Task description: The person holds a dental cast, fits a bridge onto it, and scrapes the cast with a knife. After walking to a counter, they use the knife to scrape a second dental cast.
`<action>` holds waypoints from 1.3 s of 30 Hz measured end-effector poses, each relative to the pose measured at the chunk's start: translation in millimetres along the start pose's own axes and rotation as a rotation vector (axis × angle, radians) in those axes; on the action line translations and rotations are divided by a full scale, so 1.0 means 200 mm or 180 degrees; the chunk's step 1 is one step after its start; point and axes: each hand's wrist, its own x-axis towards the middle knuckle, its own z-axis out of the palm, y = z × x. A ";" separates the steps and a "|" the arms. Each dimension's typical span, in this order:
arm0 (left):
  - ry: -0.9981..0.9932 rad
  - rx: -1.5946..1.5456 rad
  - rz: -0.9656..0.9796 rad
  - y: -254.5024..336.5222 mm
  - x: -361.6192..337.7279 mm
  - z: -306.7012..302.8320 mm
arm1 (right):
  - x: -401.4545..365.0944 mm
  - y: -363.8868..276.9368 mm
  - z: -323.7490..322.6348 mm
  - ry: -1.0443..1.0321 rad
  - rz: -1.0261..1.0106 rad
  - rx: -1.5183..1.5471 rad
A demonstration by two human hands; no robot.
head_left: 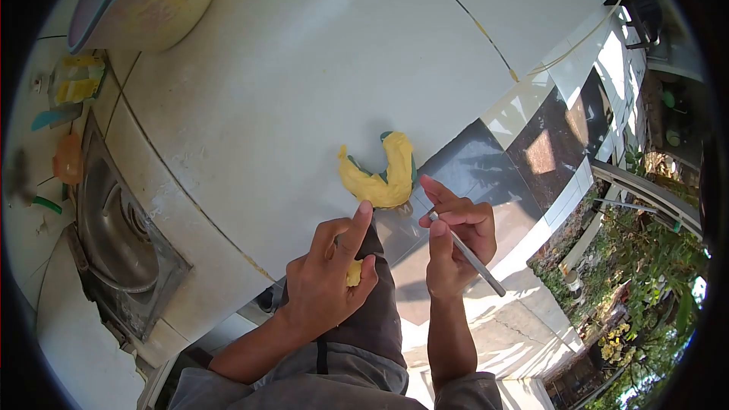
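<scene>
A U-shaped dental impression tray (414, 175), green at its edges, rests near the counter's front edge. Thick yellow impression paste (397, 159) covers it along the curve. Close to its near end, my left hand (323, 277) points its index finger at the paste, fingertip right at the rim. The other fingers and thumb of that hand curl around a small yellow lump of paste (354, 273), partly hidden in the palm. Just right of the tray, my right hand (463, 235) pinches a slim metal rod (477, 263) between thumb and fingers, slanting down to the right.
On the white tiled counter (266, 91), a large stained bowl (163, 4) stands at the far left. A steel sink (125, 220) is set in at the left, with a yellow sponge (80, 80) beyond it. Floor tiles and plants (645, 281) lie to the right.
</scene>
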 end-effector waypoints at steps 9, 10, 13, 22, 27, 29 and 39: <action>-0.0154 0.0161 -0.0139 0.04 0.01 -0.01 | 0.07 0.03 -0.03 -0.0223 0.0041 0.0058; -0.0130 0.0173 -0.0138 0.04 0.01 0.00 | 0.08 0.03 -0.03 -0.0243 0.0027 0.0064; -0.0107 0.0171 -0.0107 0.04 0.00 0.00 | 0.11 0.03 -0.03 -0.0235 0.0064 0.0110; 0.0329 -0.0032 0.0057 0.00 -0.02 0.02 | 0.19 0.07 -0.03 -0.0411 -0.0023 0.0322; 0.0797 -0.1580 -0.0702 0.03 -0.10 0.00 | 0.20 0.05 -0.03 -0.0423 0.0160 0.0269; 0.1011 -0.2201 -0.0881 0.04 -0.13 -0.03 | 0.20 0.05 -0.04 -0.0442 0.0169 0.0271; 0.1029 -0.3249 -0.1747 0.10 -0.17 -0.10 | 0.21 0.06 -0.04 -0.0513 0.0238 0.0282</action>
